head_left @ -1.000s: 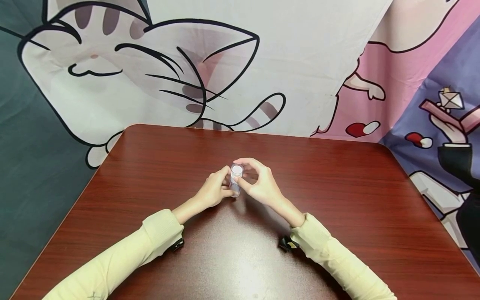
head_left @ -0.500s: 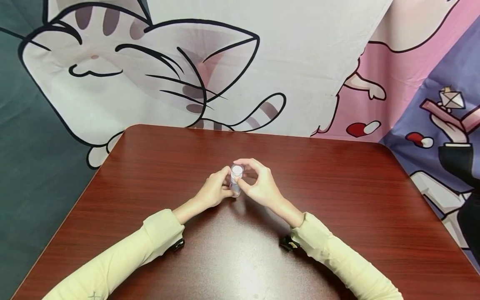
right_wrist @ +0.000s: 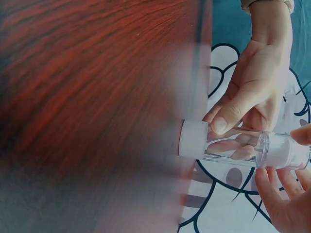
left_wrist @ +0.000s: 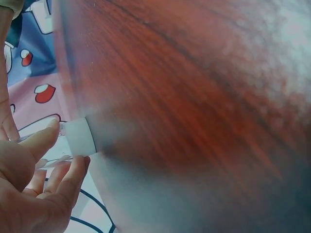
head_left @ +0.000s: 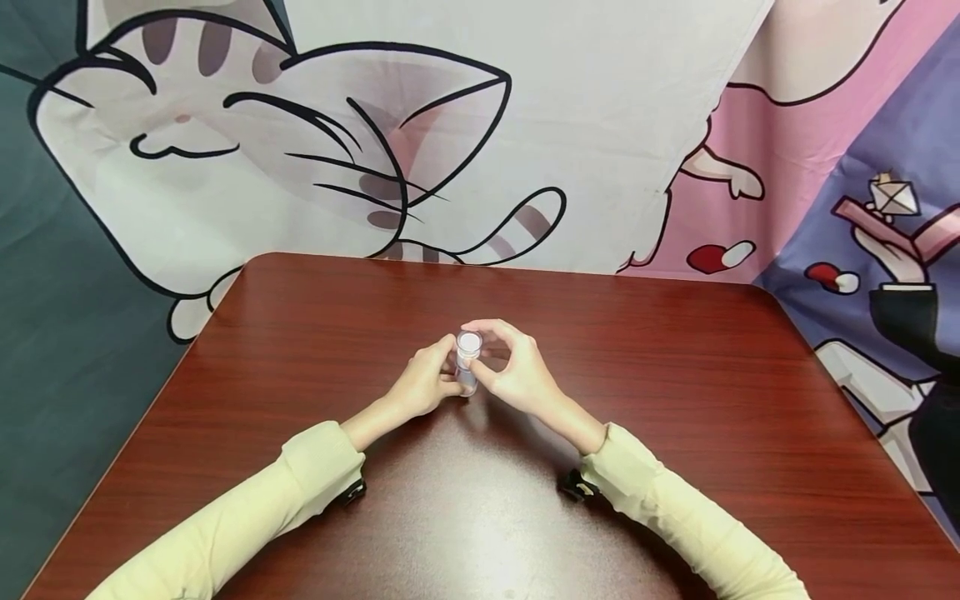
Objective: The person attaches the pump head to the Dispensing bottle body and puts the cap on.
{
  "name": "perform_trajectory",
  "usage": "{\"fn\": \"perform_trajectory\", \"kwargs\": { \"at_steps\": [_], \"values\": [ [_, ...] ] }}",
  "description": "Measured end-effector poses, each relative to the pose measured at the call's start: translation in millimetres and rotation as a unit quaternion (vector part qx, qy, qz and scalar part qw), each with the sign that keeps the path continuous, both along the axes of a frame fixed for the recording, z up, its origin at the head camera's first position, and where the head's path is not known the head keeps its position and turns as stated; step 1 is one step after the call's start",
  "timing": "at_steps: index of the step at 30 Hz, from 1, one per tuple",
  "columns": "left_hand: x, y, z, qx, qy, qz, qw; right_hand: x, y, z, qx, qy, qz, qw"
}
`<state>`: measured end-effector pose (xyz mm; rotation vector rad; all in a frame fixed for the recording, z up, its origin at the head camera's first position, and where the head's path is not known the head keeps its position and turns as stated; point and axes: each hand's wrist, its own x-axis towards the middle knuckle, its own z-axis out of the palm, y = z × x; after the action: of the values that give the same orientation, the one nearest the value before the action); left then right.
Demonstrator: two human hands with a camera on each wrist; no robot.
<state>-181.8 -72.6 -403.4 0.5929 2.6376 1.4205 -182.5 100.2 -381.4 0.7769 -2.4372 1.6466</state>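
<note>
A small clear pump bottle [head_left: 467, 380] stands upright on the table between both hands. Its white base [right_wrist: 193, 140] and see-through body show in the right wrist view, and a clear cap [head_left: 469, 342] over a white inner part forms the top. Low on the body, the left hand [head_left: 422, 379] grips it with thumb and fingers just above the base. Higher up, the right hand [head_left: 525, 377] holds the cap between thumb and fingers. In the left wrist view the white base [left_wrist: 81, 137] shows beyond the left fingertips, while most of the body is hidden.
The glossy reddish-brown table [head_left: 337, 317] reaches to a cartoon cat backdrop [head_left: 600, 108] behind its far edge. Black wrist devices [head_left: 577, 486] sit under the sleeve cuffs. At the far right edge is a dark shape [head_left: 933, 442].
The head view has shifted slightly, moving the whole scene a little left and down in it. Both hands keep the same hold on the bottle.
</note>
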Motion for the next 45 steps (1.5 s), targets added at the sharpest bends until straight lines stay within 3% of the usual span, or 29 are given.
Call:
{"fn": "perform_trajectory", "kwargs": {
  "at_steps": [9,22,32,38,45],
  "values": [
    [-0.5,1,0.8,0.006,-0.005,0.000,1.0000,-1.9,3,5.9,0.020,-0.017,0.011,1.000],
    [0.0,1,0.3,0.018,-0.011,0.006,0.9998,-2.0,4,10.3,0.044,-0.003,0.029,0.999],
    [1.5,0,0.9,-0.001,0.008,0.003,1.0000,0.0,4,9.2,0.056,0.008,0.021,0.998],
    [0.4,-3,0.4,-0.036,0.026,-0.008,0.9990,0.5,7,7.2,0.062,0.030,0.020,0.997],
    [1.9,-8,-1.3,-0.036,0.037,-0.025,0.9984,3.1,14,5.6,0.082,0.053,0.015,0.995]
  ]
}}
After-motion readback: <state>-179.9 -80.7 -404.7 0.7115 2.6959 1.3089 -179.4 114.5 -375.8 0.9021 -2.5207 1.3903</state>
